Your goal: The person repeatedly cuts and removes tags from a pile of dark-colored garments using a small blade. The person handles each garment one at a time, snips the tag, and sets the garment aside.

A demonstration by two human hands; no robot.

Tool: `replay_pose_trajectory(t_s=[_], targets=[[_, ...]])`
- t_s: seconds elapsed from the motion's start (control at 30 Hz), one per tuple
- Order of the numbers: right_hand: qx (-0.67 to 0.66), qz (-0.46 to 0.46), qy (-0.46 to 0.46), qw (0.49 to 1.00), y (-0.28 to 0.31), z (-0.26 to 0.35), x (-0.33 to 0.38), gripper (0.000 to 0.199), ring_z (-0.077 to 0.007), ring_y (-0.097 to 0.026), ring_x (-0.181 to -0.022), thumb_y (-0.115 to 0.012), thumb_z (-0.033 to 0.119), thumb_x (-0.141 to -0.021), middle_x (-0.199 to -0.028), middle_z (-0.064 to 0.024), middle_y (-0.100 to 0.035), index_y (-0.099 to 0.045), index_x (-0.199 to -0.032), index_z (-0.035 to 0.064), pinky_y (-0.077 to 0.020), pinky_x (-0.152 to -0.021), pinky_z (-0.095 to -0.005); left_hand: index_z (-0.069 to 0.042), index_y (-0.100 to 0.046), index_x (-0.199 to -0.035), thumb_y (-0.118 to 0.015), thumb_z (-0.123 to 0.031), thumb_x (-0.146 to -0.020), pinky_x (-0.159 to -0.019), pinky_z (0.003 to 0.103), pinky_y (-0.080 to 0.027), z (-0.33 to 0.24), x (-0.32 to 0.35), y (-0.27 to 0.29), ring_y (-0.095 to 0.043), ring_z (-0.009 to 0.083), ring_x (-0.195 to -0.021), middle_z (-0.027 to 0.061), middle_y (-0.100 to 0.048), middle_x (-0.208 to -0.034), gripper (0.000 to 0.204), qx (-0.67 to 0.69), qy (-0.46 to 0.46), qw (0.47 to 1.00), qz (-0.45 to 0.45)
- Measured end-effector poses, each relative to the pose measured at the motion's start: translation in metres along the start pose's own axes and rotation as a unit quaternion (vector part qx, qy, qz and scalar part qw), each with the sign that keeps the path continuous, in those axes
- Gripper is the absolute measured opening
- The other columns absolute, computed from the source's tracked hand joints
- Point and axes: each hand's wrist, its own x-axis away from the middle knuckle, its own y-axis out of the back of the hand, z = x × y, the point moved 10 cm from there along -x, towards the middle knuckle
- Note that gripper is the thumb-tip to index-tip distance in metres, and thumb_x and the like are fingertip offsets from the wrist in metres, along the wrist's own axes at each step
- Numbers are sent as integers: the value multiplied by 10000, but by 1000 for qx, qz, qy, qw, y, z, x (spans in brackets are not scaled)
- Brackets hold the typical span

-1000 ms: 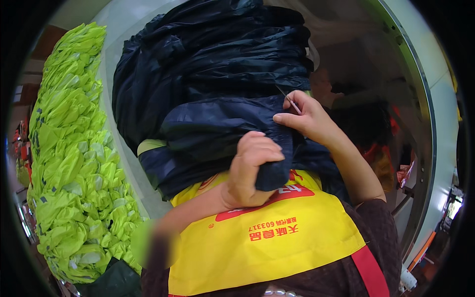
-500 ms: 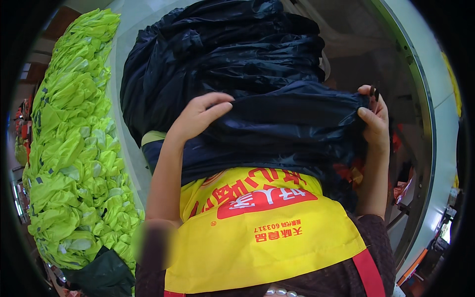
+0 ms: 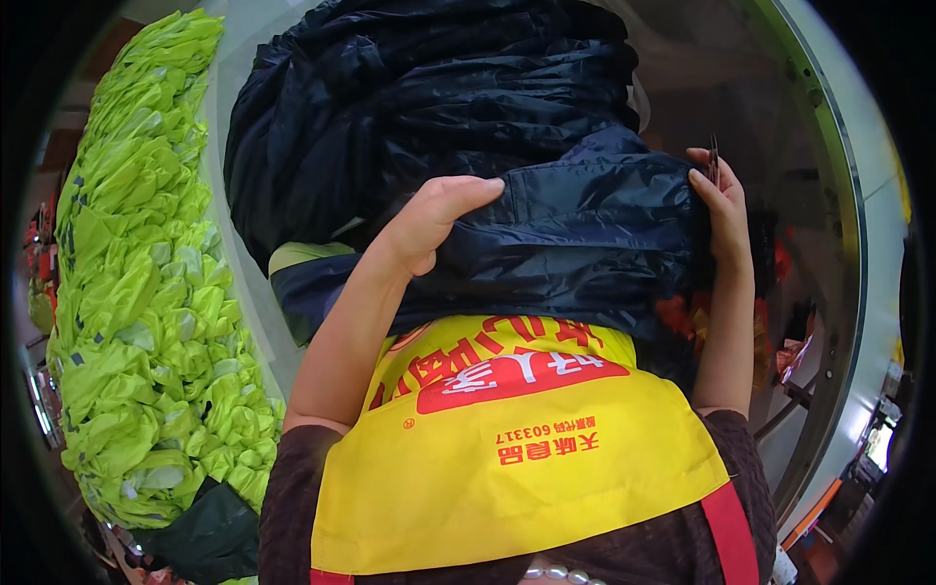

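Down at my chest, my yellow apron (image 3: 517,458) carried a red, banner-shaped patch with pale characters across its upper part and a short line of small red print beneath it, with a red strap running off at the lower right. To my left lay a long heap of fluorescent yellow-green garments (image 3: 136,312) with grey reflective bands, stretching from the top of the view to the bottom. Straight ahead rose a pile of dark navy jackets (image 3: 439,107), crumpled, glossy and finely creased, and the folded navy jacket (image 3: 575,234) I was handling lay against the near, lower side of that pile, just above the apron. Its fabric looked smooth and slightly shiny, with a seam running across the top fold. My left hand (image 3: 434,219) was curled over its upper left edge, fingers clenched around the fold. My right hand (image 3: 721,205) gripped the jacket's right end, fingers pressed into the cloth, with a thin dark tool (image 3: 714,158) sticking up between the fingertips; I could not tell what kind it was.
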Motion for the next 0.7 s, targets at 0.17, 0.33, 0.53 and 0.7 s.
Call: replay_pose_trajectory(t_s=[0.17,0.33,0.53,0.7], targets=[[424,-154,208,868,-5,47,11,202,-75,-501,-656,-655,127,-840,-805,6,-562,-592,-982,-2,-420,-604,-228,-53,-673,-926,-571,-342,-870,-772,241,-483,2,-1,-6,-626,181,-796,78,-668,-861,311,30,43,999,-3],[179,39,181,966,-97,73,37,188,-96,-542,-695,-681,143,-814,-791,-28,-592,-608,-943,27,-430,-620,-204,-26,-683,-920,-541,-334,-879,-902,256,-400,-2,6,-10,-596,177,-919,71,-669,-924,341,10,36,999,-15],[262,222,312,886,-201,73,63,215,-206,-588,-632,-713,126,-746,-742,-94,-574,-603,-897,20,-472,-559,-284,-43,-650,-891,-543,-308,-883,-710,220,-447,-2,-4,-18,-570,80,-765,10,-638,-841,286,22,-50,994,91],[242,114,241,933,-137,81,31,139,-220,-588,-692,-596,137,-834,-754,-117,-586,-595,-884,8,-469,-618,-298,-25,-635,-887,-577,-281,-870,-660,254,-431,-9,28,-35,-519,109,-700,5,-595,-776,263,-215,-89,943,237]])
